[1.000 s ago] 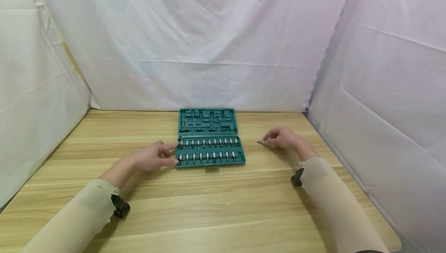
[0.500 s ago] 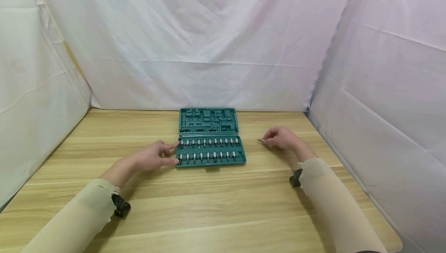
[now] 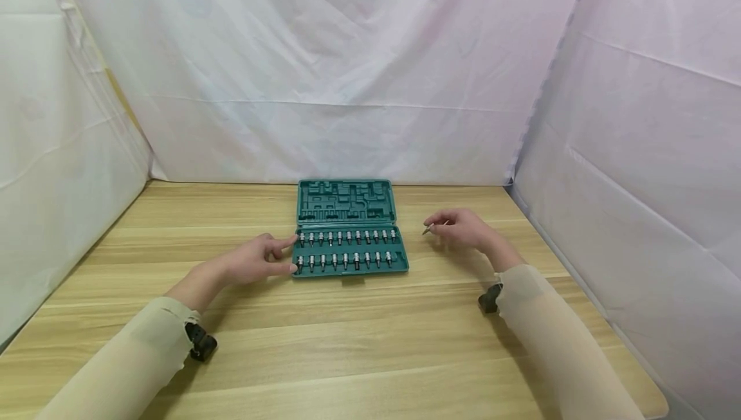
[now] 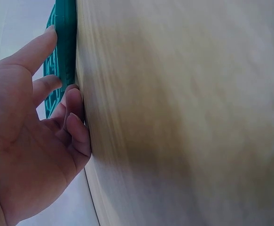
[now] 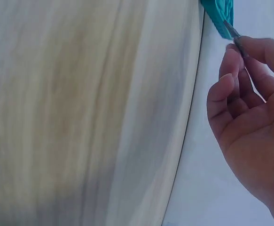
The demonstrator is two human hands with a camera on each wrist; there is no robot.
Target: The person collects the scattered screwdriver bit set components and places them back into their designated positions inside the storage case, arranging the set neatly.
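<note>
An open green case (image 3: 347,248) lies on the wooden table with two rows of silver bit sockets (image 3: 334,260) in its near half. At its left side, my left hand (image 3: 253,259) touches the edge with thumb and forefinger spread apart. In the left wrist view, the other fingers (image 4: 78,134) of that hand are bent near the tabletop. To the right of the case, my right hand (image 3: 463,227) pinches a small metal bit socket (image 5: 235,35) between thumb and fingers. Its tip points down toward the left, apart from the case.
The raised lid (image 3: 346,201) of the case has moulded hollows and stands at the back. White cloth (image 3: 336,73) hangs behind the table and at both sides. Wooden tabletop (image 3: 347,343) stretches in front of the case.
My right hand has shifted slightly left toward the case, and the bit socket in it has tilted from nearly level to slanting. My left hand stays on the case's edge.
</note>
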